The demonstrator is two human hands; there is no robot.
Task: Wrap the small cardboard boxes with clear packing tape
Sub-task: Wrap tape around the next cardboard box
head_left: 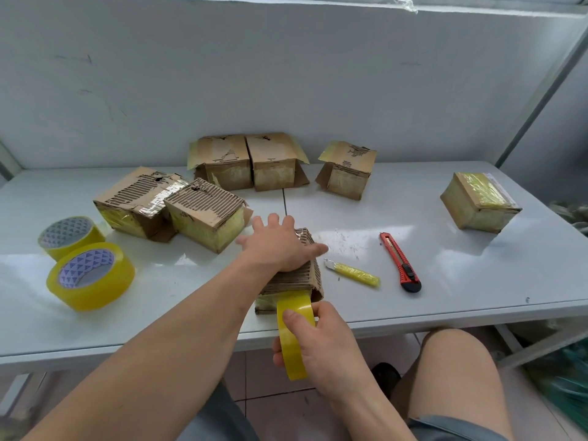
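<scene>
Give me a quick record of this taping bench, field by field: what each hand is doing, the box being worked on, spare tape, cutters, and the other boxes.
left hand: left hand lies flat with fingers spread, pressing on the top of the box in work
right hand: right hand grips the tape roll at the box's near face
spare tape: two spare rolls at the table's left
cutters: red utility knife and yellow cutter right of the box
other boxes: five boxes behind, one wrapped box far right
surface: white table
</scene>
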